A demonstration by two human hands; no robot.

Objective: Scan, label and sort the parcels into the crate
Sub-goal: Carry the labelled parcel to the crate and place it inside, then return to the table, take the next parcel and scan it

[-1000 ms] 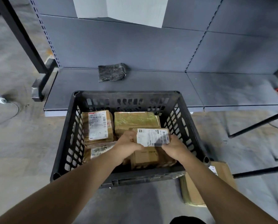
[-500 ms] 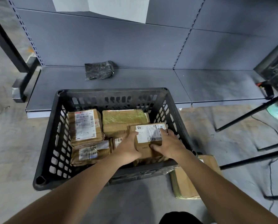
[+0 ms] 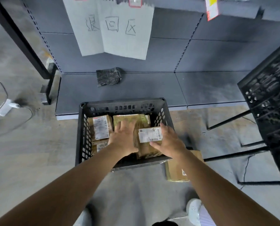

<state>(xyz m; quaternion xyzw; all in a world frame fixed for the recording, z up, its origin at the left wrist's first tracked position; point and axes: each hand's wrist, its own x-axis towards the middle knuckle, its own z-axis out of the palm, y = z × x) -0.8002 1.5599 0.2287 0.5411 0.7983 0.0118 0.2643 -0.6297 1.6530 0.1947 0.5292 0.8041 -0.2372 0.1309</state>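
Grey concrete floor [image 3: 30,160] before a grey metal shelf unit [image 3: 201,85], paper sign [image 3: 113,28] with handwritten characters on its back panel, black plastic packet [image 3: 109,77] lying on the bottom shelf. Just in front of that shelf, on the floor: black latticed crate [image 3: 123,101] holding brown taped parcels. Labelled parcel [image 3: 100,127] at rear left, plain parcel [image 3: 129,118] at rear centre, low parcel [image 3: 101,146] at front left, partly hidden by the forearm. At front right, barcode parcel [image 3: 148,141], white label face up, flanked by both hands. Left hand [image 3: 122,139] flat, fingers splayed and straight, over the plain parcel and against the barcode parcel's left edge, gripping nothing. Right hand [image 3: 170,144] likewise loosened, fingers straight along the right edge, thumb at the label's near corner. Outside the crate, by its front right corner, cardboard box [image 3: 176,170] on the floor. Second black crate [image 3: 269,95] on a thin-legged stand at far right.
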